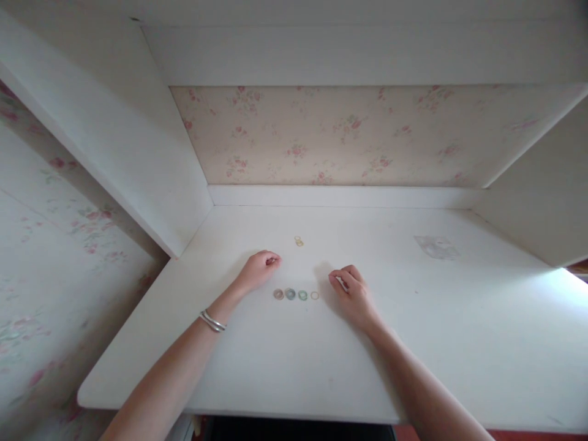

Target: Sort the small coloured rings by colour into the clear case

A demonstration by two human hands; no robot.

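On the white desk, small coloured bands form a short row between my hands: a brownish-pink stack (278, 294), a grey-blue stack (290, 294), a green stack (302, 295) and one thin yellow band (315, 295). Several loose yellow bands (299, 241) lie together farther back. My left hand (261, 269) rests on the desk left of the row, fingers curled in, with nothing visible in them. To the right, my right hand (351, 293) is closed in a pinch above the desk near the single yellow band; anything between its fingertips is too small to make out.
A clear plastic bag (436, 247) lies flat at the back right of the desk (294, 361). White side panels (105, 122) and a back board with flowered wallpaper (331, 135) enclose it. A dark seat (298, 429) shows under the front edge.
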